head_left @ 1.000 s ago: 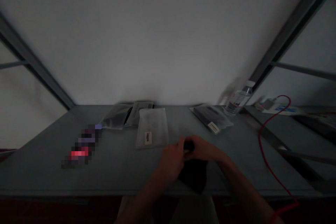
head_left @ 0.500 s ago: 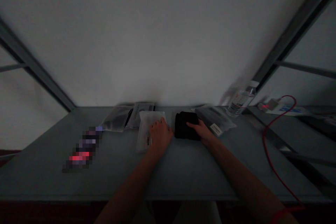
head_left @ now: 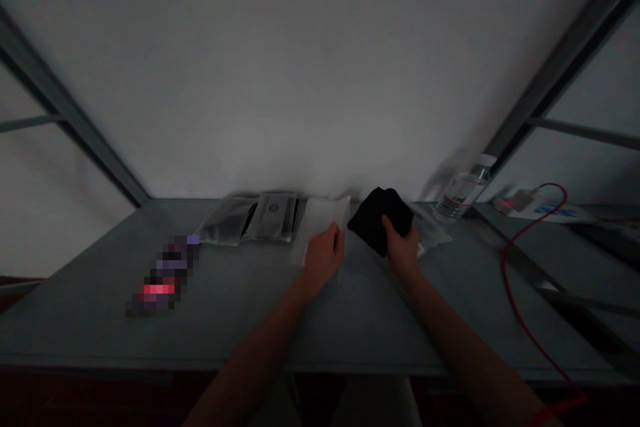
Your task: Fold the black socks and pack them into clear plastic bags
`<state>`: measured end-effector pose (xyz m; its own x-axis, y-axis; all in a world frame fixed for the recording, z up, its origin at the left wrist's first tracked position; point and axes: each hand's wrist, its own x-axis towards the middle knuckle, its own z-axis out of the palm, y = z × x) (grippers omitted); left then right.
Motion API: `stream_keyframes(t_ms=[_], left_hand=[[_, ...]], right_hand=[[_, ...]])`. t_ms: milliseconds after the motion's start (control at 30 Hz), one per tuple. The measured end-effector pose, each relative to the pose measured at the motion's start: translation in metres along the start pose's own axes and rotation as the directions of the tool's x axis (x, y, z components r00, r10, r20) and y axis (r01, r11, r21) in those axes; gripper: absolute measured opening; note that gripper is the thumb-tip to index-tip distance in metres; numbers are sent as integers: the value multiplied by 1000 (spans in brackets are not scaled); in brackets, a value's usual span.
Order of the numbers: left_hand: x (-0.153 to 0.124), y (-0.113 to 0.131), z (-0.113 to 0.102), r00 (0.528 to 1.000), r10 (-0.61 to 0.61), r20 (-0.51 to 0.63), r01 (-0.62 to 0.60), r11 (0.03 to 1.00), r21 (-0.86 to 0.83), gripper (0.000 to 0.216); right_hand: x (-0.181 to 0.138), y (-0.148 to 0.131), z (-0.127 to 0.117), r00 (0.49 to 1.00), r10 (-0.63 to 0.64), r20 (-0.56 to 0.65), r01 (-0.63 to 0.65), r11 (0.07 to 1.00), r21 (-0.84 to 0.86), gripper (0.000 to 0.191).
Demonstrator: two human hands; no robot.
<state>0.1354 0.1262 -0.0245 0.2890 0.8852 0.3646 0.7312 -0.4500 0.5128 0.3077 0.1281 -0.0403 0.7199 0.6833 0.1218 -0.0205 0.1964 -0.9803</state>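
Black cloth (head_left: 374, 219) juts forward-left from clasping right hand (head_left: 403, 247); left hand (head_left: 324, 253) pinching frosted bag (head_left: 321, 213).

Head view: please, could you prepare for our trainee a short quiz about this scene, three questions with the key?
1. Which hand holds the folded black cloth?
2. What colour is the cap on the plastic bottle? a) red; b) blue; c) white.
3. Fill in: the left hand holds a translucent ____.

Key:
1. The right hand.
2. c) white.
3. plastic bag.
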Motion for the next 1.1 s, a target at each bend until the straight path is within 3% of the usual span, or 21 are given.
stream_keyframes(t_ms=[67, 133, 300, 433, 600, 733, 833, 900, 1100], left_hand=[[-1, 1, 2, 1000, 1, -19, -2, 999, -47, 25], [-3, 0, 4, 1000, -10, -28, 8, 998, -68, 24], [-4, -1, 2, 985, -58, -160, 30, 985, -172, 25], [-4, 2, -1, 977, -88, -194, 50, 980, -192, 29], [-4, 3, -1, 982, -63, -176, 35, 987, -158, 27], [-3, 2, -2, 981, -91, -171, 65, 986, -151, 26], [-3, 3, -3, 982, -103, -159, 74, 981, -180, 26], [-3, 3, -3, 986, -92, -141, 65, 980, -187, 26], [-4, 3, -3, 989, -111, -102, 81, 961, -263, 24]], right_hand=[[-4, -7, -1, 997, -79, 16, 80, 994, -73, 47], [-12, -15, -1, 987, -122, 108, 135, 983, -125, 51], [-28, -21, 0, 907, -312, 283, 380, 896, -231, 63], [-27, -18, -2, 889, -278, 365, 393, 872, -292, 62], [-30, -23, -4, 927, -117, 356, 224, 935, -274, 46], [-35, -28, -1, 950, 34, 312, -20, 999, -48, 50], [-34, -29, 1, 886, 236, 400, -306, 944, 121, 52], [-32, -29, 0, 826, 317, 467, -420, 898, 133, 47], [-30, -31, -4, 762, 298, 575, -436, 893, 116, 42]])
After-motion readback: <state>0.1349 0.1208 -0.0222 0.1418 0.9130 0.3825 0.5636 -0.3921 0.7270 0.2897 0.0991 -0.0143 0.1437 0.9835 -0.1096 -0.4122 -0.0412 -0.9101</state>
